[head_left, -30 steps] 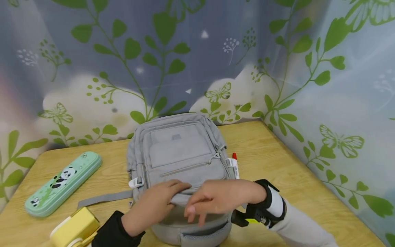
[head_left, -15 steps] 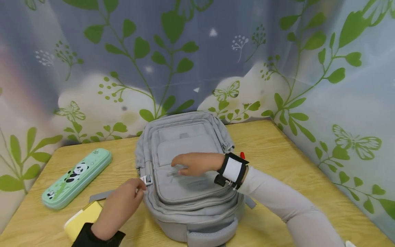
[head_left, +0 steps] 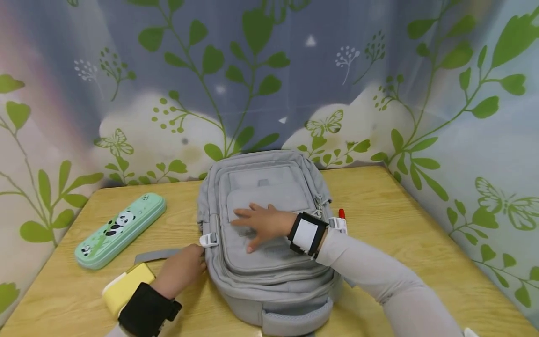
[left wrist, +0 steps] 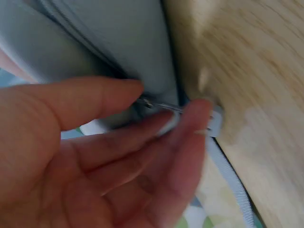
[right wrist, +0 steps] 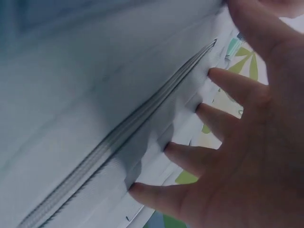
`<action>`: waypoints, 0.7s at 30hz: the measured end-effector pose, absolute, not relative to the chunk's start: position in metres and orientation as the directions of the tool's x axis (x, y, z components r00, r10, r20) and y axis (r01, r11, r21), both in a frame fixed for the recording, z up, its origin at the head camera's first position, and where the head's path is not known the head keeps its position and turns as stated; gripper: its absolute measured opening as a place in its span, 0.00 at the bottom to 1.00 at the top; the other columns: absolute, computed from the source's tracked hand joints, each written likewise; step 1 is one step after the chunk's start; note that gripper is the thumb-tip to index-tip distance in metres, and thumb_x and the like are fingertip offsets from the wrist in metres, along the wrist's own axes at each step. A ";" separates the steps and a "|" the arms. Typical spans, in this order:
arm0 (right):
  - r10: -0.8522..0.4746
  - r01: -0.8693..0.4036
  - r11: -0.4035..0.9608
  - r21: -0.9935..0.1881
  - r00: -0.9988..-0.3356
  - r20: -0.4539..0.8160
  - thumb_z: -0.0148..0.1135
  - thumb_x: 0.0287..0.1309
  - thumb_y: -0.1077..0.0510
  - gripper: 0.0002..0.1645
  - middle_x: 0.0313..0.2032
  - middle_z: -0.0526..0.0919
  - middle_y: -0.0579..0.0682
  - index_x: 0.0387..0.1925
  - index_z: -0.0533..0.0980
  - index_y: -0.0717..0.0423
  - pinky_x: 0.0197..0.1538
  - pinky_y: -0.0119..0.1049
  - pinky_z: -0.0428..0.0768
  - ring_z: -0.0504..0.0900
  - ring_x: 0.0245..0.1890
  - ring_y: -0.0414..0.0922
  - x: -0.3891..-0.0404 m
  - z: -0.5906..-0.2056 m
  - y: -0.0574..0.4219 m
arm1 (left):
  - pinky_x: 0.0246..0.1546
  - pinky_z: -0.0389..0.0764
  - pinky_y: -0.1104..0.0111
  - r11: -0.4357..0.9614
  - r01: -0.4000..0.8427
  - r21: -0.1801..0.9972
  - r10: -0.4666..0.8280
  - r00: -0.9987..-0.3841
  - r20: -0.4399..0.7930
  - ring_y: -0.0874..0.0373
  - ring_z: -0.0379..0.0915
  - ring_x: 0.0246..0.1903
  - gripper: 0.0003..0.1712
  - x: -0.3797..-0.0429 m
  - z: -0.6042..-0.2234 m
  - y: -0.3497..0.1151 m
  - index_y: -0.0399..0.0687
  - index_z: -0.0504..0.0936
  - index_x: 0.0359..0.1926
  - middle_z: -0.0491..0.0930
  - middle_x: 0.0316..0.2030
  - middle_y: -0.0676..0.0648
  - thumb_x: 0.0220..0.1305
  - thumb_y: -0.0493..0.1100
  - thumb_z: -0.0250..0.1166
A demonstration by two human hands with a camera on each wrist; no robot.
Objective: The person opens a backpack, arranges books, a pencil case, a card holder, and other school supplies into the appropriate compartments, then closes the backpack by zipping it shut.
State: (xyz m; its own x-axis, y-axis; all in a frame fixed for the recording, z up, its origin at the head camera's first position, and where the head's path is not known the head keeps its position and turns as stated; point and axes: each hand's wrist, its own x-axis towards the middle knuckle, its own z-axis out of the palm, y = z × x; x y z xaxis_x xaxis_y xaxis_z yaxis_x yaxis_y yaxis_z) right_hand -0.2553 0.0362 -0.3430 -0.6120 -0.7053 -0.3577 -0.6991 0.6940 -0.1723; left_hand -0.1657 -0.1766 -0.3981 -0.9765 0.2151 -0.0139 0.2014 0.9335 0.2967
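Note:
A grey backpack (head_left: 265, 187) lies on the wooden table, its front pocket facing up. My right hand (head_left: 267, 227) rests on that pocket with fingers spread; in the right wrist view several fingertips (right wrist: 178, 154) press the fabric beside a zipper (right wrist: 118, 135). At the bag's left side, below a white buckle (head_left: 209, 240), is my left hand (head_left: 183, 269). In the left wrist view its thumb and bent fingers stand apart around a small zipper pull (left wrist: 148, 102), with a gap visible between thumb and fingers. The head view hides these left fingertips against the bag.
A mint pencil case (head_left: 122, 229) with pandas lies left of the bag. Nearer sits a yellow object (head_left: 128, 288), partly behind the left wrist. A grey strap (head_left: 156, 255) trails onto the table, and a red-capped marker (head_left: 341, 214) shows at the bag's right side. Patterned curtains (head_left: 269, 107) border the table.
Both hands have left the bag's near opening. The right moved up onto the front pocket and spread its fingers; the left moved to the left side. The view has shifted leftward.

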 end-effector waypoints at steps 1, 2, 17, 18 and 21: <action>-0.704 -0.698 0.695 -0.172 -0.614 -0.356 0.64 0.50 0.37 0.48 0.74 0.43 0.41 0.71 0.54 0.36 0.68 0.64 0.49 0.41 0.73 0.55 -0.254 -0.343 0.036 | 0.21 0.69 0.65 0.933 0.195 0.303 0.205 -0.979 -0.003 0.59 0.66 0.21 0.06 -0.166 -0.399 -0.176 0.43 0.76 0.24 0.75 0.22 0.47 0.55 0.35 0.62; -0.703 -0.698 0.696 -0.169 -0.615 -0.358 0.63 0.51 0.38 0.48 0.74 0.43 0.41 0.71 0.54 0.36 0.68 0.64 0.49 0.41 0.73 0.55 -0.254 -0.343 0.036 | 0.20 0.68 0.66 0.932 0.183 0.313 0.192 -0.981 0.000 0.59 0.65 0.20 0.08 -0.166 -0.400 -0.176 0.44 0.75 0.22 0.74 0.20 0.49 0.55 0.34 0.63; -0.683 -0.686 0.715 -0.133 -0.646 -0.341 0.63 0.51 0.37 0.47 0.74 0.42 0.39 0.70 0.54 0.33 0.68 0.63 0.48 0.41 0.74 0.54 -0.251 -0.349 0.035 | 0.17 0.55 0.71 0.940 0.145 0.309 0.165 -0.985 -0.041 0.61 0.57 0.16 0.20 -0.143 -0.389 -0.169 0.49 0.65 0.12 0.59 0.13 0.53 0.53 0.35 0.65; -0.677 -0.682 0.720 -0.127 -0.651 -0.343 0.63 0.50 0.36 0.47 0.74 0.42 0.39 0.70 0.54 0.33 0.68 0.63 0.48 0.41 0.74 0.54 -0.250 -0.349 0.035 | 0.17 0.54 0.71 0.940 0.144 0.310 0.169 -0.984 -0.056 0.61 0.56 0.15 0.20 -0.140 -0.387 -0.168 0.50 0.65 0.11 0.58 0.13 0.54 0.52 0.35 0.65; -0.665 -0.678 0.728 -0.101 -0.663 -0.345 0.63 0.50 0.36 0.47 0.74 0.42 0.38 0.70 0.54 0.32 0.68 0.63 0.49 0.41 0.74 0.53 -0.249 -0.349 0.034 | 0.17 0.51 0.72 0.933 0.141 0.331 0.191 -0.974 -0.122 0.62 0.51 0.15 0.22 -0.131 -0.383 -0.164 0.51 0.62 0.09 0.53 0.12 0.56 0.50 0.34 0.63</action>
